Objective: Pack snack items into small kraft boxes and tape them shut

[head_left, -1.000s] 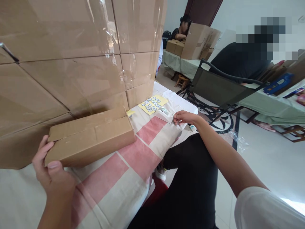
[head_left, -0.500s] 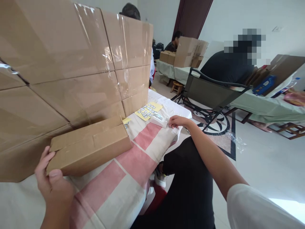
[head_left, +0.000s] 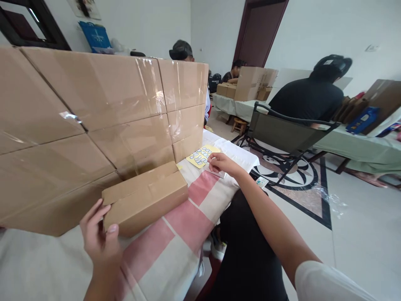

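A long closed cardboard box [head_left: 150, 200] lies on the checked tablecloth. My left hand [head_left: 102, 234] grips its near left end, with the thumb on the front side and the fingers at the end edge. My right hand [head_left: 221, 163] hovers over a white tape dispenser [head_left: 222, 174] past the box's far end, hiding most of it. Its fingers are curled together, and whatever may be between them is too small to make out. A yellow sheet of small printed stickers [head_left: 197, 161] lies just left of that hand.
Taped cardboard boxes [head_left: 125, 92] form a tall wall along the table's left and back side. The red and beige tablecloth [head_left: 184, 221] drops off at the right edge. Beyond stand a folding chair [head_left: 286, 127] and a seated person in black [head_left: 307, 98]. Others sit farther back.
My right hand has moved left from the dispenser's end to above it. My left hand stays on the box's end. The whole view has shifted, showing more wall above the boxes.
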`<action>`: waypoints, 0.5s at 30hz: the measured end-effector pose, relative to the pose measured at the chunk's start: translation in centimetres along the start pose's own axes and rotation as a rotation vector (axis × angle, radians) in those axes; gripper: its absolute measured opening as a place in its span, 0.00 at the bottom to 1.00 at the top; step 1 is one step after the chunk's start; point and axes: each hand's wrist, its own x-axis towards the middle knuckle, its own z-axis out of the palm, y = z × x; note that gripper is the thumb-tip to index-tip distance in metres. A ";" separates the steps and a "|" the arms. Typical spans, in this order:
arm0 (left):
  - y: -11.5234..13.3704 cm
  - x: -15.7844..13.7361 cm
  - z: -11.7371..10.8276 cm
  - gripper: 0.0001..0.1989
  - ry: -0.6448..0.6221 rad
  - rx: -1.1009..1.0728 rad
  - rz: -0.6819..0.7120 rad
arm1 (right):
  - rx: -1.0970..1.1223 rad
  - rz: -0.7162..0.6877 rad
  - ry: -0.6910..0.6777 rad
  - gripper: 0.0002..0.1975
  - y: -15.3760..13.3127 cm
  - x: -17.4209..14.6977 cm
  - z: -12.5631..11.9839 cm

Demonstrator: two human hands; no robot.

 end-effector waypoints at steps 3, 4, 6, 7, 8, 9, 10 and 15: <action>-0.1 -0.5 0.1 0.20 -0.035 0.009 0.037 | 0.102 -0.111 -0.183 0.12 -1.1 0.0 2.0; 0.0 -0.7 0.2 0.19 -0.044 0.001 0.043 | 0.139 -0.147 -0.247 0.13 -1.2 -0.1 2.5; 0.2 -1.1 0.4 0.18 -0.076 -0.022 0.044 | 0.179 -0.190 -0.350 0.17 -1.4 -0.4 3.1; 0.5 -1.2 0.5 0.18 -0.087 -0.034 0.044 | 0.173 -0.189 -0.377 0.21 -1.5 -0.6 3.2; 0.7 -1.4 0.6 0.18 -0.090 -0.046 0.046 | 0.159 -0.180 -0.394 0.26 -1.5 -0.9 3.3; 1.0 -1.6 0.8 0.17 -0.085 -0.056 0.049 | 0.144 -0.171 -0.401 0.29 -1.6 -1.1 3.3; 1.3 -1.8 0.9 0.17 -0.074 -0.059 0.052 | 0.131 -0.165 -0.400 0.30 -1.7 -1.4 3.2; 2.3 -2.5 1.8 0.15 0.016 0.037 0.104 | 0.163 -0.188 -0.340 0.28 -1.6 -1.9 2.3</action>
